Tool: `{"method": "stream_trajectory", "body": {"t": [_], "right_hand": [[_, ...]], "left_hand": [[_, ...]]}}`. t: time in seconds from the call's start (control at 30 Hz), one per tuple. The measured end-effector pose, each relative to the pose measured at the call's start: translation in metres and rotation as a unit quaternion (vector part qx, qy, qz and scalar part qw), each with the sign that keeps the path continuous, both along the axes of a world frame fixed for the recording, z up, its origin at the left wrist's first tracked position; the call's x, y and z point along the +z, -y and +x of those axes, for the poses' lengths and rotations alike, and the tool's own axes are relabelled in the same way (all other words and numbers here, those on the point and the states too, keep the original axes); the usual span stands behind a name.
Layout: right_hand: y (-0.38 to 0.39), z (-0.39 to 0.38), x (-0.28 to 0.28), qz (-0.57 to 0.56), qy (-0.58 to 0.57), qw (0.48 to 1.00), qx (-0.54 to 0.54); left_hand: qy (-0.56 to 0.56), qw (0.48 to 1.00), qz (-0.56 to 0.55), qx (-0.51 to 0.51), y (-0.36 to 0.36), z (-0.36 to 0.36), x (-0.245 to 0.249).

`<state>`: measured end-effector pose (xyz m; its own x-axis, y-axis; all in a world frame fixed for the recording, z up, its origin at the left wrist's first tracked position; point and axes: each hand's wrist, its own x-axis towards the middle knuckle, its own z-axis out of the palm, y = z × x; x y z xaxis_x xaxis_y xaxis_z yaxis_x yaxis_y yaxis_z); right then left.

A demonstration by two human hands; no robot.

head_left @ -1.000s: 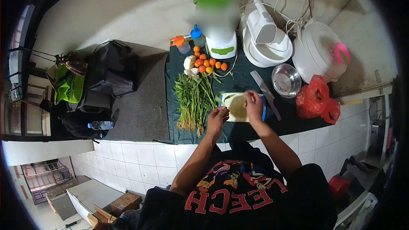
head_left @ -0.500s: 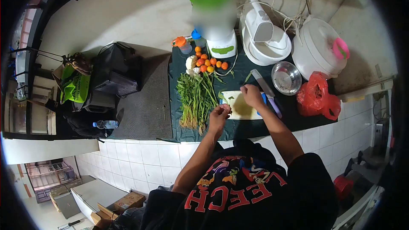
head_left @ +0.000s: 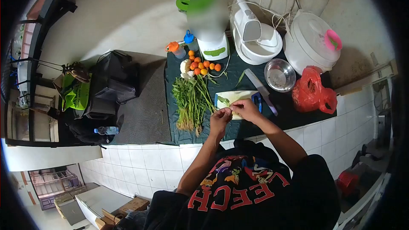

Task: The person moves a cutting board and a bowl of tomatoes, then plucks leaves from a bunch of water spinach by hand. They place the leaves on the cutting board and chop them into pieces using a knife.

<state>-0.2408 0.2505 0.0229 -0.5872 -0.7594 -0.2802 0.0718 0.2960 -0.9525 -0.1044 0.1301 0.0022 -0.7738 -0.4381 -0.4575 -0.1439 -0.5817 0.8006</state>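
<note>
My left hand (head_left: 220,120) pinches a sprig of leafy greens (head_left: 223,101) at the front left of the white cutting board (head_left: 237,95). My right hand (head_left: 246,110) meets it over the board, its thumb and fingers closed on the same sprig. The sprig's leaf points away from me; its stem is mostly hidden by my fingers. Left of my hands lies a bunch of leafy greens (head_left: 189,102) with roots toward me. A knife (head_left: 257,84) with a purple handle rests right of the board, near a loose green leaf (head_left: 241,78).
Behind the greens are small orange tomatoes (head_left: 198,65), a pale cauliflower-like piece (head_left: 185,66) and a blender (head_left: 213,49). To the right stand a metal bowl (head_left: 280,75), a red plastic bag (head_left: 314,91), a stand mixer (head_left: 249,27) and a large white lidded container (head_left: 311,40).
My right hand has come left and toward me from the board's far right side, joining my left hand at the sprig. The camera view has shifted slightly.
</note>
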Motion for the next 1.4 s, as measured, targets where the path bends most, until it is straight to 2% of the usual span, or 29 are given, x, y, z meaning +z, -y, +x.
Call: {"method": "stream_trajectory", "body": {"t": [0.13, 0.2, 0.3, 0.37, 0.5, 0.57, 0.7, 0.73, 0.8, 0.93, 1.0, 1.03, 1.1, 1.23, 1.3, 1.37, 1.4], "right_hand": [[-0.004, 0.007, -0.001, -0.004, -0.072, 0.997, 0.007], [-0.003, 0.016, 0.0, -0.006, -0.115, 0.993, -0.027], [0.001, 0.025, 0.005, -0.015, -0.176, 0.983, -0.058], [0.002, 0.022, 0.003, -0.023, -0.168, 0.984, -0.045], [0.004, 0.016, 0.006, -0.022, -0.156, 0.988, -0.005], [0.004, 0.017, 0.01, -0.026, -0.161, 0.987, 0.003], [0.006, 0.023, 0.01, -0.031, -0.187, 0.982, 0.009], [0.006, 0.024, 0.006, -0.03, -0.187, 0.982, 0.01], [0.008, 0.026, -0.003, -0.024, -0.281, 0.959, 0.031], [0.013, 0.026, -0.029, -0.034, -0.277, 0.96, 0.023], [0.021, 0.015, -0.053, -0.012, -0.137, 0.983, -0.118], [0.026, 0.005, -0.049, 0.012, -0.164, 0.973, -0.16], [0.032, -0.018, -0.044, 0.076, -0.216, 0.958, -0.175], [0.043, -0.063, -0.056, 0.075, -0.209, 0.965, -0.14], [0.044, -0.071, -0.051, 0.171, -0.128, 0.977, -0.015], [0.044, -0.055, -0.048, 0.17, -0.082, 0.982, 0.018], [0.043, -0.043, -0.039, 0.127, 0.071, 0.989, 0.032]], "left_hand": [[0.007, 1.0, -0.021, -0.006, -0.003, -0.001, -0.004], [0.005, 1.0, -0.027, -0.012, -0.003, -0.002, -0.002], [0.025, 0.997, -0.076, -0.014, -0.002, -0.004, 0.003], [0.047, 0.989, -0.141, -0.02, 0.0, -0.004, 0.004], [0.047, 0.992, -0.117, -0.019, 0.007, 0.0, 0.002], [0.036, 0.997, -0.066, -0.034, 0.012, 0.005, -0.001], [0.054, 0.997, -0.057, -0.021, 0.012, 0.009, -0.005], [0.055, 0.997, -0.044, -0.027, 0.012, 0.01, -0.007], [0.054, 0.997, -0.032, -0.032, 0.013, 0.009, -0.007], [0.034, 0.997, -0.054, -0.034, 0.023, 0.012, -0.007], [0.022, 0.996, -0.078, -0.047, 0.03, 0.011, -0.005], [0.015, 0.995, -0.088, -0.043, 0.03, 0.011, 0.002], [0.009, 0.994, -0.098, -0.037, 0.032, 0.01, 0.013], [-0.004, 0.995, -0.099, -0.022, 0.033, 0.01, 0.017], [-0.004, 0.995, -0.096, -0.019, 0.032, 0.011, 0.015], [-0.028, 0.999, -0.04, -0.01, 0.032, 0.014, 0.01], [-0.028, 0.999, -0.039, -0.009, 0.03, 0.015, 0.009]]}}
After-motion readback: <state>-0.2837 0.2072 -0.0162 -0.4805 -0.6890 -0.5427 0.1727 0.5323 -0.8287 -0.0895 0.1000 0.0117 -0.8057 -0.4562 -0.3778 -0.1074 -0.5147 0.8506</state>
